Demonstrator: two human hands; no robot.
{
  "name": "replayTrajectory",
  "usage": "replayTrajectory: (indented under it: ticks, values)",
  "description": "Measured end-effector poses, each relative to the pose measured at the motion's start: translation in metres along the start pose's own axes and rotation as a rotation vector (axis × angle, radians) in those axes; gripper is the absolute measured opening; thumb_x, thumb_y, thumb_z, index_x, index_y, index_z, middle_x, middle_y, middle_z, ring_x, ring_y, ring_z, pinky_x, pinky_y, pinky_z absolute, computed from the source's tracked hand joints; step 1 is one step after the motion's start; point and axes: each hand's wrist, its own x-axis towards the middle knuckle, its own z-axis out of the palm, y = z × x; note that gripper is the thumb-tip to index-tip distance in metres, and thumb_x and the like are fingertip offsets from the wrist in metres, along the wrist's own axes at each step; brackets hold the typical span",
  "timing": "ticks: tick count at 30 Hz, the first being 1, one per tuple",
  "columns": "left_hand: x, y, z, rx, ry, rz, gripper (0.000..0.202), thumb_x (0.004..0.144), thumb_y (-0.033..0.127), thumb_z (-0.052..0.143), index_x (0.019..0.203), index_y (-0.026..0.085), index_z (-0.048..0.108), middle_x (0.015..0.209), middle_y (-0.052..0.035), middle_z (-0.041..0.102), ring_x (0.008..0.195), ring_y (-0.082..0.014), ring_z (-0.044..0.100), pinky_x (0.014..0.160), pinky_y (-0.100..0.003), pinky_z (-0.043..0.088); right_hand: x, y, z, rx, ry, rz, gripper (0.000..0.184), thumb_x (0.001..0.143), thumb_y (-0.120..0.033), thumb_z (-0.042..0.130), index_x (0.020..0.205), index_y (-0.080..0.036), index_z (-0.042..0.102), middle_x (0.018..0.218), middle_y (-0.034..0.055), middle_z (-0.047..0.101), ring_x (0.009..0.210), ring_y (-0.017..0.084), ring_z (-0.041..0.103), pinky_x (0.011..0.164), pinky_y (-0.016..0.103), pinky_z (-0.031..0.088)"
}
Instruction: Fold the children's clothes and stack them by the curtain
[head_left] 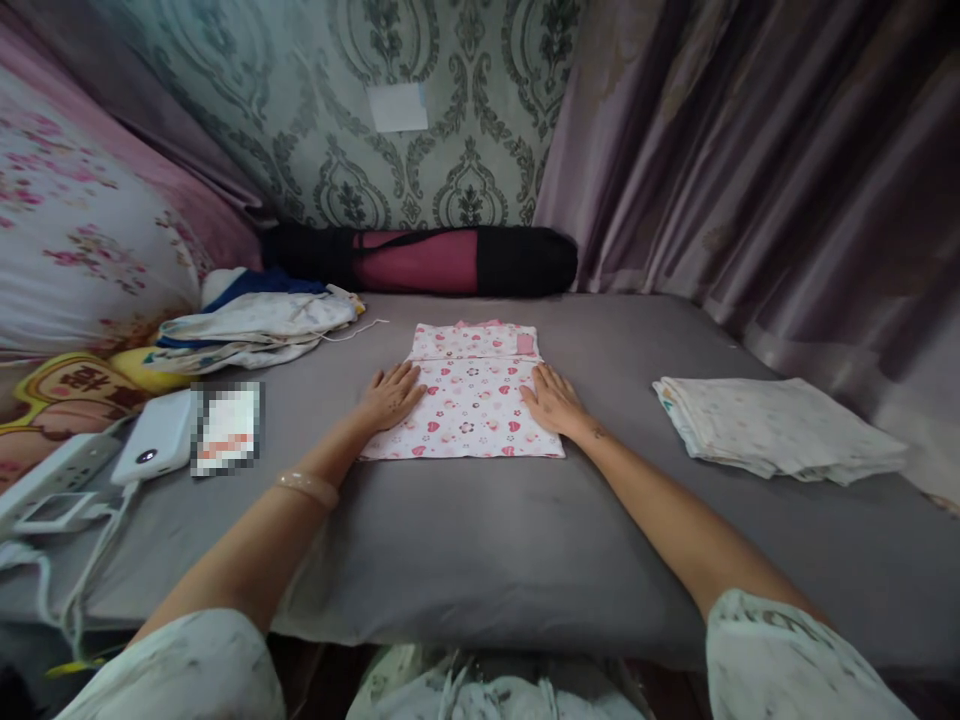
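Observation:
A small white garment with red and pink hearts (469, 400) lies folded into a flat rectangle in the middle of a grey bed sheet (480, 540). My left hand (390, 395) rests flat on its left edge, fingers stretched out. My right hand (553, 400) lies flat on its right edge, fingers out too. Neither hand grips anything. A pale bangle sits on my left wrist.
A folded pale cloth stack (780, 428) lies to the right. A heap of white and blue clothes (255, 325) sits back left. A black and pink roll bag (420, 260) lies along the wall. A power bank (154, 440), phone, socket strip and cables are at left.

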Motion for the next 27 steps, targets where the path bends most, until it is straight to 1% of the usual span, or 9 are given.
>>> replayTrajectory:
  ticks: [2, 6, 11, 14, 16, 18, 21, 25, 27]
  values:
    - [-0.002, 0.001, -0.002, -0.005, 0.004, -0.004, 0.066, 0.096, 0.054, 0.015, 0.149, 0.017, 0.028, 0.157, -0.0105, 0.023, 0.144, -0.0276, 0.019, 0.115, -0.052, 0.015, -0.002, 0.002, 0.0, 0.006, 0.002, -0.015, 0.069, 0.096, -0.048, 0.018, 0.147, -0.003, 0.027, 0.156, 0.0185, 0.022, 0.143, 0.031, 0.021, 0.115, 0.048, 0.02]
    - [-0.014, -0.003, -0.002, 0.001, 0.036, 0.026, 0.062, 0.097, 0.051, 0.019, 0.147, 0.017, 0.032, 0.155, -0.0131, 0.027, 0.143, -0.03, 0.022, 0.113, -0.054, 0.019, -0.017, 0.01, -0.003, 0.019, -0.006, -0.099, 0.064, 0.097, -0.047, 0.019, 0.147, -0.01, 0.031, 0.156, 0.0159, 0.022, 0.142, 0.03, 0.023, 0.114, 0.052, 0.019]
    - [-0.042, -0.01, -0.004, 0.03, 0.117, 0.163, 0.054, 0.098, 0.046, 0.025, 0.142, 0.018, 0.04, 0.152, -0.0149, 0.032, 0.142, -0.0295, 0.026, 0.112, -0.053, 0.022, -0.05, 0.017, -0.008, 0.057, -0.013, -0.195, 0.059, 0.097, -0.044, 0.022, 0.146, -0.015, 0.035, 0.155, 0.0144, 0.027, 0.142, 0.029, 0.024, 0.114, 0.053, 0.02]
    - [-0.062, -0.01, -0.012, 0.031, 0.169, 0.294, 0.049, 0.099, 0.042, 0.027, 0.134, 0.017, 0.049, 0.147, -0.0165, 0.04, 0.136, -0.0292, 0.035, 0.11, -0.051, 0.028, -0.069, 0.02, -0.011, 0.096, 0.022, -0.277, 0.054, 0.097, -0.042, 0.025, 0.143, -0.018, 0.041, 0.152, 0.0126, 0.033, 0.142, 0.027, 0.026, 0.114, 0.051, 0.023]
    - [-0.075, -0.008, -0.018, -0.006, 0.182, 0.375, 0.045, 0.099, 0.039, 0.027, 0.128, 0.018, 0.055, 0.138, -0.0161, 0.048, 0.127, -0.0277, 0.045, 0.104, -0.046, 0.037, -0.08, 0.02, -0.014, 0.137, 0.07, -0.352, 0.048, 0.097, -0.038, 0.029, 0.136, -0.019, 0.05, 0.146, 0.0122, 0.043, 0.139, 0.026, 0.031, 0.112, 0.05, 0.027]
    - [-0.086, -0.007, -0.023, -0.067, 0.171, 0.432, 0.042, 0.099, 0.038, 0.029, 0.121, 0.02, 0.06, 0.126, -0.014, 0.056, 0.114, -0.0245, 0.054, 0.096, -0.041, 0.043, -0.09, 0.019, -0.018, 0.195, 0.126, -0.433, 0.041, 0.097, -0.033, 0.032, 0.125, -0.02, 0.06, 0.135, 0.0123, 0.054, 0.131, 0.025, 0.042, 0.108, 0.048, 0.035]
    - [-0.101, -0.007, -0.026, -0.136, 0.156, 0.463, 0.038, 0.098, 0.041, 0.036, 0.112, 0.021, 0.065, 0.112, -0.0106, 0.061, 0.101, -0.0212, 0.059, 0.09, -0.036, 0.046, -0.104, 0.015, -0.025, 0.269, 0.161, -0.518, 0.033, 0.097, -0.029, 0.038, 0.112, -0.021, 0.066, 0.119, 0.0116, 0.062, 0.115, 0.024, 0.054, 0.1, 0.044, 0.044]
    - [-0.111, -0.011, -0.027, -0.183, 0.184, 0.438, 0.037, 0.093, 0.049, 0.046, 0.107, 0.022, 0.068, 0.109, -0.0086, 0.064, 0.101, -0.0214, 0.059, 0.091, -0.037, 0.047, -0.114, 0.014, -0.033, 0.292, 0.122, -0.524, 0.029, 0.097, -0.032, 0.043, 0.108, -0.021, 0.067, 0.112, 0.0101, 0.064, 0.106, 0.023, 0.057, 0.094, 0.041, 0.047]
    - [-0.112, -0.014, -0.03, -0.216, 0.155, 0.45, 0.038, 0.093, 0.049, 0.047, 0.108, 0.022, 0.068, 0.111, -0.0087, 0.064, 0.104, -0.0213, 0.059, 0.093, -0.037, 0.047, -0.114, 0.015, -0.034, 0.286, 0.098, -0.516, 0.029, 0.097, -0.031, 0.042, 0.108, -0.021, 0.067, 0.11, 0.0095, 0.064, 0.103, 0.022, 0.058, 0.093, 0.041, 0.047]
